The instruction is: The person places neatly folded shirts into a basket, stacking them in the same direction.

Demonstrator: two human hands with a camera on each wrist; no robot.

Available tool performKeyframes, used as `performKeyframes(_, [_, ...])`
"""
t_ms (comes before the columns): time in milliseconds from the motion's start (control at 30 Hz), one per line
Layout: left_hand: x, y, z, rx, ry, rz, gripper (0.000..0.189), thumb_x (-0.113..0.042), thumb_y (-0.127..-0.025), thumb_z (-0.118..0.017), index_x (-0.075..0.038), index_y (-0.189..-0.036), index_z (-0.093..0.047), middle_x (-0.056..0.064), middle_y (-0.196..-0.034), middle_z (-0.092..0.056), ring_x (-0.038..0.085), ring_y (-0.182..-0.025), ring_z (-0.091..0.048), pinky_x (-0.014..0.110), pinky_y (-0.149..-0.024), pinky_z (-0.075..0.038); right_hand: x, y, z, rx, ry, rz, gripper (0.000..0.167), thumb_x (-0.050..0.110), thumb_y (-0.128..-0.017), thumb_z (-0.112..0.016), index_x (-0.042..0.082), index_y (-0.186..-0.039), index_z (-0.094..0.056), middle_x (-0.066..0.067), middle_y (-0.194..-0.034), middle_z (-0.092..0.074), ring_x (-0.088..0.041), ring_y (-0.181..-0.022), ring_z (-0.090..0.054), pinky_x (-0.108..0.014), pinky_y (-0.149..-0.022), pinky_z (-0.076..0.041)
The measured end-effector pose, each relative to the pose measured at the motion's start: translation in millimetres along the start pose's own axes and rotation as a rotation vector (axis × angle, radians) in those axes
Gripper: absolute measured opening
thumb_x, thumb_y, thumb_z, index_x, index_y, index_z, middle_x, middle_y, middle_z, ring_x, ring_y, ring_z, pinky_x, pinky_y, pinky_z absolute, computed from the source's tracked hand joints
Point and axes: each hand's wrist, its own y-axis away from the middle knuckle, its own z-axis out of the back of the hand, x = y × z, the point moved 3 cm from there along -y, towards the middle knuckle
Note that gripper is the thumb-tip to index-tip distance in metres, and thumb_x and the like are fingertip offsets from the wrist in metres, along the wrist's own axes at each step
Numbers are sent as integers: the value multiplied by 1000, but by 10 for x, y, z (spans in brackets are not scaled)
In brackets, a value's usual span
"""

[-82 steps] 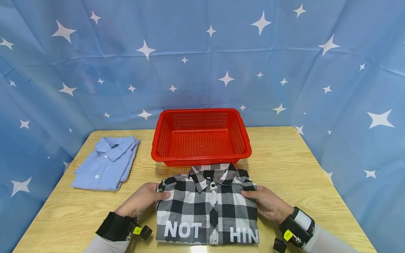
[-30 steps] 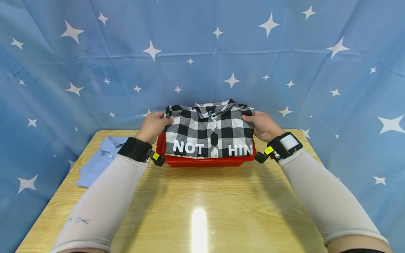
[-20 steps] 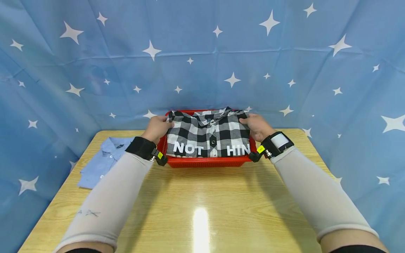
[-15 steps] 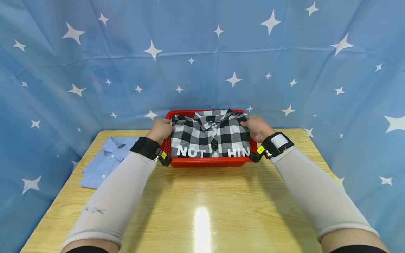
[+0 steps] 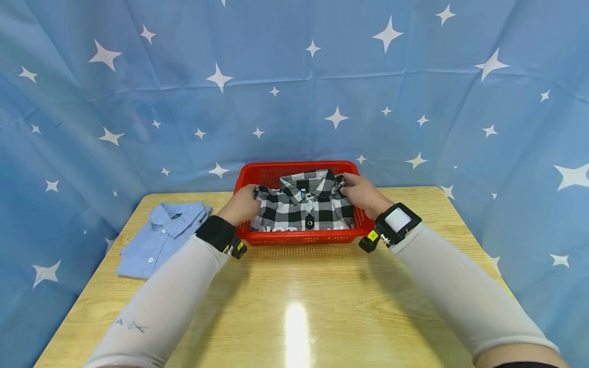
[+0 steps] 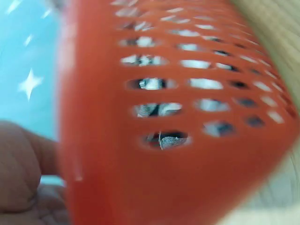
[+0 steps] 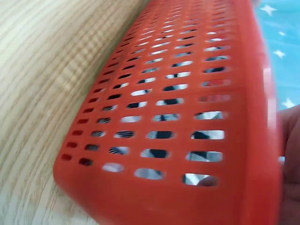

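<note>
A folded black-and-white checked shirt (image 5: pixel 317 207) lies inside the red plastic basket (image 5: pixel 301 236), collar toward the back. Its white lettering is mostly hidden behind the basket's front rim. My left hand (image 5: pixel 243 204) reaches over the basket's left side and grips the shirt by its left shoulder. On the other side my right hand (image 5: pixel 363 194) pinches the shirt's right shoulder between thumb and fingers. Both wrist views are largely filled by the basket's slotted wall, with checked cloth showing through the slots; only part of each hand appears there, and the fingertips are hidden.
A folded light-blue shirt (image 5: pixel 163 237) lies on the wooden table (image 5: pixel 331 301) left of the basket, beside my left forearm. A blue curtain (image 5: pixel 294 122) with white stars hangs close behind the basket and along both sides of the table.
Both hands have carried the checked shirt from the table's front forward over the basket and lowered it inside. In the last half second it has sunk deeper, its lettering dropping behind the front rim.
</note>
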Motion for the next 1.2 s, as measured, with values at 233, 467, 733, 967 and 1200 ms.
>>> performKeyframes(233, [-44, 139, -231, 155, -325, -27, 49, -26, -108, -52, 5, -146, -53, 21, -132, -65, 34, -120, -64, 51, -114, -46, -32, 122, -209, 108, 311, -35, 64, 19, -109, -47, 4, -165, -20, -21, -170, -26, -39, -138, -48, -53, -114, -43])
performKeyframes(467, [-16, 130, -321, 266, -396, 14, 44, -32, -108, -48, -1, -132, -66, 13, -116, -66, 29, -106, -62, 50, -112, -47, -87, 70, -375, 170, 543, -52, 55, 20, -107, -50, -7, -154, -41, -24, -149, -53, -27, -110, -57, -41, -97, -48])
performKeyframes(733, [-48, 84, -356, 344, -396, 45, 40, -36, -106, -44, -13, -98, -76, 4, -85, -56, 25, -89, -59, 41, -89, -44, -107, 7, -464, 262, 831, 31, 33, 20, -107, -49, 2, -91, -70, -2, -78, -50, -17, -73, -51, -33, -79, -41])
performKeyframes(967, [-67, 41, -373, 407, -411, 81, 48, -39, -106, -41, -9, -128, -71, 8, -112, -64, 26, -104, -58, 45, -106, -45, -124, 6, -457, 266, 818, -14, 32, 27, -107, -49, 3, -98, -69, -3, -78, -51, -18, -74, -55, -33, -78, -43])
performKeyframes(1200, [-31, 18, -424, 391, -412, 62, 50, -39, -107, -40, -9, -133, -70, 7, -122, -67, 25, -108, -59, 48, -114, -44, -173, 6, -466, 215, 826, -27, 39, 32, -107, -50, 0, -117, -69, -8, -89, -61, -23, -84, -60, -37, -84, -46])
